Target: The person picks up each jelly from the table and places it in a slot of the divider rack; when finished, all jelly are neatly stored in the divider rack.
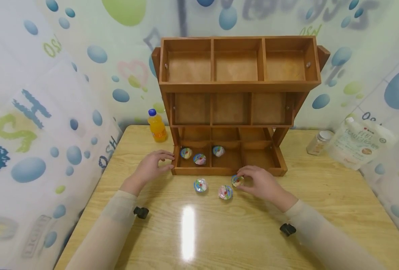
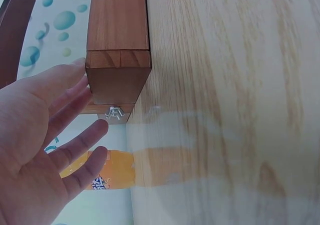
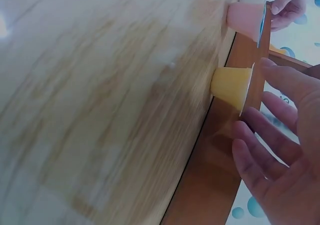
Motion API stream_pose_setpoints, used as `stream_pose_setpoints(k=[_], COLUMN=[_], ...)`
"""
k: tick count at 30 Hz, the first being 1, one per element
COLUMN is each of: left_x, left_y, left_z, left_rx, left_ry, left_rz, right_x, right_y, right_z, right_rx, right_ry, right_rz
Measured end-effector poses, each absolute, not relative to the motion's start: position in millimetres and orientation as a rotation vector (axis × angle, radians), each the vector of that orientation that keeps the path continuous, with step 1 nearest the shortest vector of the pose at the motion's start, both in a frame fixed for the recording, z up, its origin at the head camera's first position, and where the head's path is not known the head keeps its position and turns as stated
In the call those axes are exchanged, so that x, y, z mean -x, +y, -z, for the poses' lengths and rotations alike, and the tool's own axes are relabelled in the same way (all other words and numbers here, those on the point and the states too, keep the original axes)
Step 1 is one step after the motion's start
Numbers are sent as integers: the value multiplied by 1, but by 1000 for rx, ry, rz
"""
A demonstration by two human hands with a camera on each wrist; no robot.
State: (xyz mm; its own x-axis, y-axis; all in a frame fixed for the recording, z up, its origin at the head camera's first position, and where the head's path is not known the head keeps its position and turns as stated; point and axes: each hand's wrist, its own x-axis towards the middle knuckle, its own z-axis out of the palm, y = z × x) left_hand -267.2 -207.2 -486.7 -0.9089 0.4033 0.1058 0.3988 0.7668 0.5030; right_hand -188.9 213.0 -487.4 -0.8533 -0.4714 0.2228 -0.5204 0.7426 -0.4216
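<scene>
In the head view my right hand [image 1: 260, 182] has its thumb and fingers at opposite sides of a small yellow jelly cup [image 1: 237, 181] in front of the wooden rack's [image 1: 219, 171] bottom tier. The right wrist view shows the fingertips right at the rim of this yellow cup [image 3: 230, 87], its base at table level. A pink jelly cup [image 1: 225, 192] and another jelly cup [image 1: 200, 185] stand on the table to its left. My left hand [image 1: 152, 167] touches the rack's lower left end with loosely spread fingers; the thumb lies at its corner [image 2: 120, 59].
Two jelly cups, one yellow-lidded [image 1: 186, 153], sit in the bottom tier's left compartment; another jelly cup [image 1: 218, 151] is in the middle one. An orange drink bottle [image 1: 157, 126] stands left of the rack. A shaker jar [image 1: 320, 142] and a white pouch [image 1: 359, 144] stand at right.
</scene>
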Motion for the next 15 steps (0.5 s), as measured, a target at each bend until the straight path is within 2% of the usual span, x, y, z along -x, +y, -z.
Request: stream_pose_setpoints(k=[15], left_x=[266], left_y=[-207], left_z=[485], left_rx=[-666], left_ry=[2939], left_rz=[-838], right_x=[188], right_y=[210], right_z=[492], right_rx=[-832], right_ry=[-2831], right_rz=[-688])
